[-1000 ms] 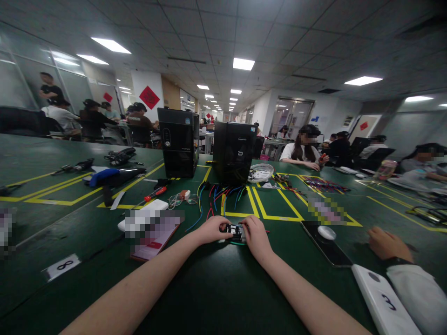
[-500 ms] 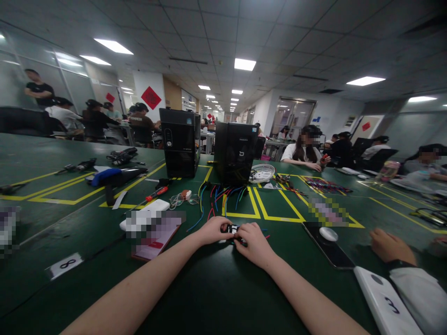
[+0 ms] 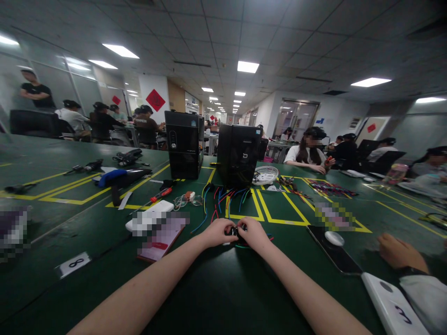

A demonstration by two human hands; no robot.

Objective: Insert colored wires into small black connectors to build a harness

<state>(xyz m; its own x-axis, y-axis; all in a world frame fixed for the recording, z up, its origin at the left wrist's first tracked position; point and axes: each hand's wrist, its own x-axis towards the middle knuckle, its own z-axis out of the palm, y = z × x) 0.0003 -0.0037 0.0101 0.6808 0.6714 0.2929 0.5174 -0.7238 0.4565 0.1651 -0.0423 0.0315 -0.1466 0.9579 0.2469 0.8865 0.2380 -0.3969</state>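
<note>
Both hands meet over the green table in the middle of the head view. A small black part (image 3: 232, 231) with a white patch sits between them, mostly covered by fingers, so its kind cannot be made out. My left hand (image 3: 219, 232) is closed around its left side. From the right, my right hand (image 3: 254, 233) pinches at the part with bent fingertips. A green wire (image 3: 241, 246) and a bit of red wire show beneath and beside the right hand. Just beyond the hands lie loose blue, red and yellow wires (image 3: 215, 207).
Two black computer towers (image 3: 182, 149) stand behind the wires. To the left are a white power bank (image 3: 150, 216), a phone (image 3: 169, 237) and a red screwdriver (image 3: 161, 194). On the right, a dark phone (image 3: 331, 249) lies near another person's hand (image 3: 401, 253) and a white device (image 3: 391, 302).
My right hand's fingers have drawn in toward the left hand and cover more of the black part. The whole view has shifted slightly, so the table's things sit further right.
</note>
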